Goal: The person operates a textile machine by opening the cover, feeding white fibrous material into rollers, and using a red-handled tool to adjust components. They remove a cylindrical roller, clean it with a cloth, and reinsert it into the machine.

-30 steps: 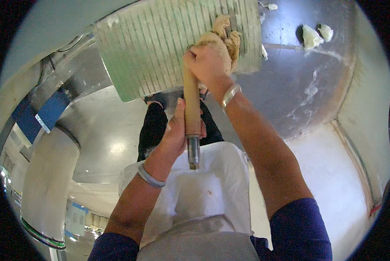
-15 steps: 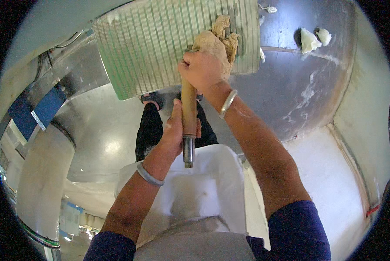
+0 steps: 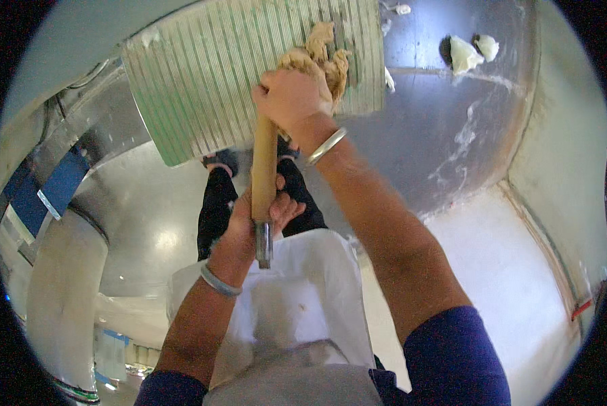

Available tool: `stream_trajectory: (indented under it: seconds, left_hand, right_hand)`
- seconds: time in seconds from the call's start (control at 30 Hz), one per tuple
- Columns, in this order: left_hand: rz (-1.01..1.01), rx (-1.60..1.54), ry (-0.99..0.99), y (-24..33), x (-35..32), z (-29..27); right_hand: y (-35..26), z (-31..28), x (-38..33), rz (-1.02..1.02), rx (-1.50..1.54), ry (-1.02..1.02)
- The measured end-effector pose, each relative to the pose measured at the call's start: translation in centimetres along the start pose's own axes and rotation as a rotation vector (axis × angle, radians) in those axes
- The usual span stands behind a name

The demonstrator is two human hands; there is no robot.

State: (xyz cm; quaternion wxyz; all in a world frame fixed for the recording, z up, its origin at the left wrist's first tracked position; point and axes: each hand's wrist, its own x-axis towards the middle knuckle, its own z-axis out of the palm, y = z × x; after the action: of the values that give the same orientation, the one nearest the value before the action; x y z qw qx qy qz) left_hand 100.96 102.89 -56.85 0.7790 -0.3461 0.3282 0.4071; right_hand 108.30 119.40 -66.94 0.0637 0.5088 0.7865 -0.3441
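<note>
Both hands' grip closes around the wooden handle (image 3: 264, 162), right hand (image 3: 291, 96) high, left hand (image 3: 257, 218) low.

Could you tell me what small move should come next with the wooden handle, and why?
Probably push the wooden handle forward, since both the right hand and left hand grip it and the dough lump sits bunched on the ribbed board.

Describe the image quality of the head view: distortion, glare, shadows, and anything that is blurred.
Head view: strong fisheye, with a black rim and the ribbed green board bowing at its edges; glare spots on the shiny metal floor; hard shadows beside the white lumps; the wooden handle, right hand and left hand are sharp; the rim is soft.
</note>
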Motion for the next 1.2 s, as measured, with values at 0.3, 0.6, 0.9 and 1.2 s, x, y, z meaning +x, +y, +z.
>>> stream_trajectory:
  seconds: [0.3,0.6,0.9,1.2]
  left_hand:
    - [0.025,0.310,0.202,1.4,-0.6,1.2]
    - [0.085,0.481,0.292,1.9,-0.3,0.2]
    - [0.185,0.362,0.006,0.3,1.3,-0.4]
    - [-0.217,0.104,0.557,3.7,0.0,4.5]
  right_hand:
    - [9.2,-3.2,-0.8,0.513,0.153,0.358]
    - [-1.2,-10.4,-9.5,-0.170,0.573,-0.106]
    - [-0.3,-0.4,-0.9,0.075,0.161,0.212]
    - [-2.0,-1.3,-8.9,-0.219,0.318,0.016]
